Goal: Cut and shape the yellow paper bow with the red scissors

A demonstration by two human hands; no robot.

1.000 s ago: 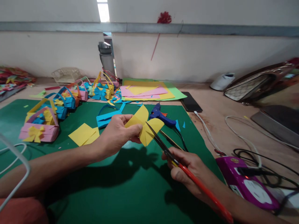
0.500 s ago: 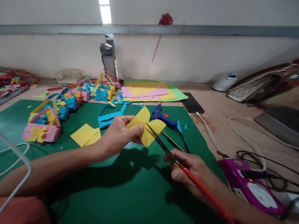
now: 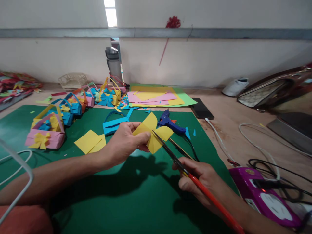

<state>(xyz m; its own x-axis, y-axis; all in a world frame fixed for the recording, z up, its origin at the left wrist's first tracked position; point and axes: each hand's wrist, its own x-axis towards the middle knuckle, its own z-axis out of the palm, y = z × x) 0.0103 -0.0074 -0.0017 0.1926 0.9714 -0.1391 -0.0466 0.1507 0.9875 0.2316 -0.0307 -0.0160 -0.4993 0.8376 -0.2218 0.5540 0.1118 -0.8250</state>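
Between the thumb and fingers of my left hand [image 3: 129, 139] is a yellow piece of paper [image 3: 154, 144] with petal-like lobes spread apart. My right hand [image 3: 201, 178] grips a pair of scissors [image 3: 207, 193] with red handles. The scissor blades reach up and left, and their tips lie at the middle of the yellow paper, close to my left thumb. Behind my left hand sits a small blue paper basket [image 3: 112, 126]. Yellow paper squares [image 3: 88, 140] lie on the green mat [image 3: 117, 201] left of it. A blue glue gun [image 3: 172, 123] rests just beyond the yellow paper.
Finished paper baskets [image 3: 46, 139] line the mat's left side. Coloured sheets [image 3: 158, 97] and a grey bottle [image 3: 113, 66] stand at the back. A phone [image 3: 202, 108] with its cable and a purple power strip [image 3: 265, 198] are on the right.
The view has shifted very slightly. Both hands keep nearly the same pose, the scissor tips still at the middle of the yellow paper.
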